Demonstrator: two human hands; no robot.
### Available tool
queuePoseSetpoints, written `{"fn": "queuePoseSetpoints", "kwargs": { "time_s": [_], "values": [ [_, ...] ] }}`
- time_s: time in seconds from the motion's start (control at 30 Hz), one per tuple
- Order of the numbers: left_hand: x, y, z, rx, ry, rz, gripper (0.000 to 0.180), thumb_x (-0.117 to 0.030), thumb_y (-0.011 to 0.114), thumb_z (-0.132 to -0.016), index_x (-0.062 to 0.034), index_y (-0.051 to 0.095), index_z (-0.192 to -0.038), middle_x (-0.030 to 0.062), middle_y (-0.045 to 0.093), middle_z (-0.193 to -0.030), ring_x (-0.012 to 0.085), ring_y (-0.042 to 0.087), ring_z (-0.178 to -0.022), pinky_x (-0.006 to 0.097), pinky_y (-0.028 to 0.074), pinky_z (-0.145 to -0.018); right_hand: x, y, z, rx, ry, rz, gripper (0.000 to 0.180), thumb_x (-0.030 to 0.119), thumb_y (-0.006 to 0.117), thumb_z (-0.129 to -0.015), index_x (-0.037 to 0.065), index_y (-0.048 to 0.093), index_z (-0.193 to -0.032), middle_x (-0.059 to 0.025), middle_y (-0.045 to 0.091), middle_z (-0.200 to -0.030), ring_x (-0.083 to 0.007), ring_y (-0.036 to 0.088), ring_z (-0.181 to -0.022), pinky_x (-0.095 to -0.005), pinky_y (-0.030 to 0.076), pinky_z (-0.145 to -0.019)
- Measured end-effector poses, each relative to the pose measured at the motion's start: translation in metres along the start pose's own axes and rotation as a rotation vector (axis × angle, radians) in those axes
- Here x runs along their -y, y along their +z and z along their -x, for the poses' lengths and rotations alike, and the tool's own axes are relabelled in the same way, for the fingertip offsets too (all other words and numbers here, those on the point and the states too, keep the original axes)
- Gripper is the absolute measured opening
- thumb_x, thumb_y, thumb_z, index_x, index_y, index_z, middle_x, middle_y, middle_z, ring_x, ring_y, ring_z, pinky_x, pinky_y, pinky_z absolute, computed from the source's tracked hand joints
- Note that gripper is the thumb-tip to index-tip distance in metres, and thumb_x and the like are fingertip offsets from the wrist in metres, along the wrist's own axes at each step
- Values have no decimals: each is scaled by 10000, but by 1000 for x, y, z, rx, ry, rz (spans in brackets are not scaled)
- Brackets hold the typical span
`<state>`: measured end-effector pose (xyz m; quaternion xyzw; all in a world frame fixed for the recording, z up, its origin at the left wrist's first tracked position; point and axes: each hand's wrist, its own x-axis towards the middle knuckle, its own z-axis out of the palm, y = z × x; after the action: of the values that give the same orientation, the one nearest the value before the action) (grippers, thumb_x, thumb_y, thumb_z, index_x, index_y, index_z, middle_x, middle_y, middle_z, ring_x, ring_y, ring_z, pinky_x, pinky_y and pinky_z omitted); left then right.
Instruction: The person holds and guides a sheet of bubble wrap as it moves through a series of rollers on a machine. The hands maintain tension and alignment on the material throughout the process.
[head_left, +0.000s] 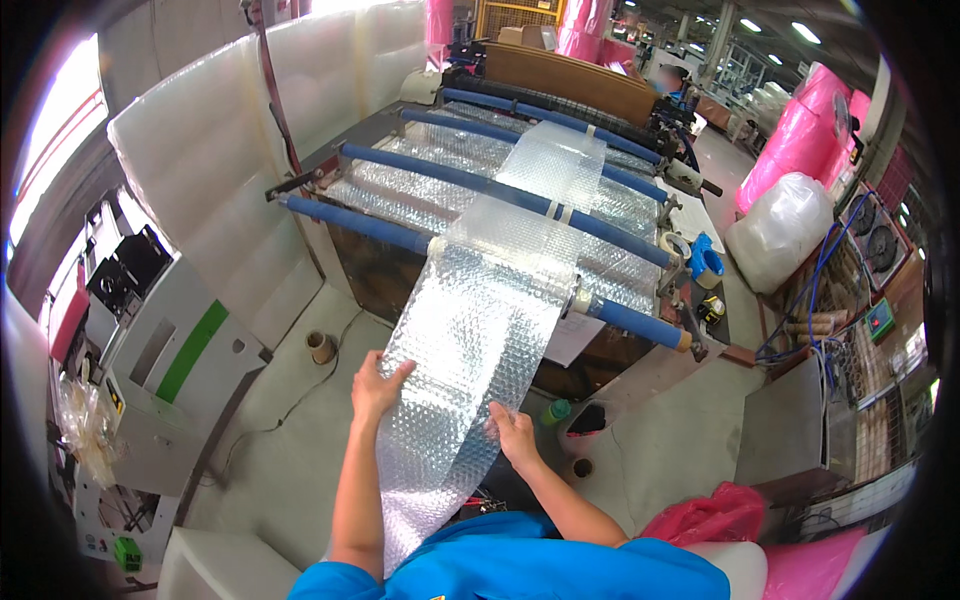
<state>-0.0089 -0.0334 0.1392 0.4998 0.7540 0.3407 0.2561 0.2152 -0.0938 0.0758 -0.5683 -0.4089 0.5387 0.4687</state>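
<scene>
A long sheet of silvery bubble wrap (478, 310) comes down toward me over the blue front roller (640, 322) of a machine and runs to my lap. My left hand (378, 388) pinches its left edge, thumb on top and the other fingers mostly hidden. On the opposite edge, a little nearer to me, my right hand (515, 436) holds the sheet with its thumb over the top. Between my hands the sheet looks slightly slack, and its right edge folds over below my right hand. Farther back, a clear bubble strip (555, 160) passes under and over more blue rollers.
Rolls of tape (708, 262) and a tape measure (711, 309) lie on the machine's right side. Cardboard cores (320, 347) and a cable are on the floor. White wrapped foam stands left; pink rolls (800, 140) and a white bag (783, 232) stand right. A person is far behind.
</scene>
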Motion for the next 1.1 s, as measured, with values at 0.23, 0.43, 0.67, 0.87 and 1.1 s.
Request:
{"fn": "queuePoseSetpoints", "kwargs": {
  "time_s": [0.23,0.43,0.67,0.87,1.1],
  "values": [
    [-33,-51,8,15,78,378,289,-258,638,-736,17,570,-798,53,568,-611,103,504,-558,260,407,-541,84,13,44,94,-74,-182,390,345,504,-846,42,559,-606,-31,543,-576,-76,465,-522,-220,364,-488],
    [1,-9,-5,104,10,230,308,-319,587,-770,-16,545,-806,92,562,-593,151,542,-544,297,411,-536,39,9,32,-9,-15,-155,410,371,505,-840,44,554,-598,-25,539,-582,-74,455,-512,-213,366,-512],
    [46,67,-35,93,73,219,396,-413,538,-783,-23,512,-849,160,569,-669,307,560,-656,380,416,-605,-11,-6,-19,-335,-258,-30,285,128,600,-782,57,455,-1017,-19,487,-863,-71,456,-685,-206,387,-593],
    [47,80,-31,119,43,231,411,-430,535,-783,-37,511,-903,196,579,-822,339,563,-765,389,425,-646,136,8,40,-33,-606,-506,431,334,486,-844,0,426,-1110,-116,478,-1062,-195,448,-1018,-342,374,-850],
    [54,64,-15,26,19,159,440,-466,515,-780,-56,509,-940,193,581,-843,358,555,-804,403,424,-669,288,21,115,1036,-1381,-215,633,512,341,-839,10,351,-1226,-184,403,-1229,-302,327,-1185,-436,301,-944]
  ]
}}
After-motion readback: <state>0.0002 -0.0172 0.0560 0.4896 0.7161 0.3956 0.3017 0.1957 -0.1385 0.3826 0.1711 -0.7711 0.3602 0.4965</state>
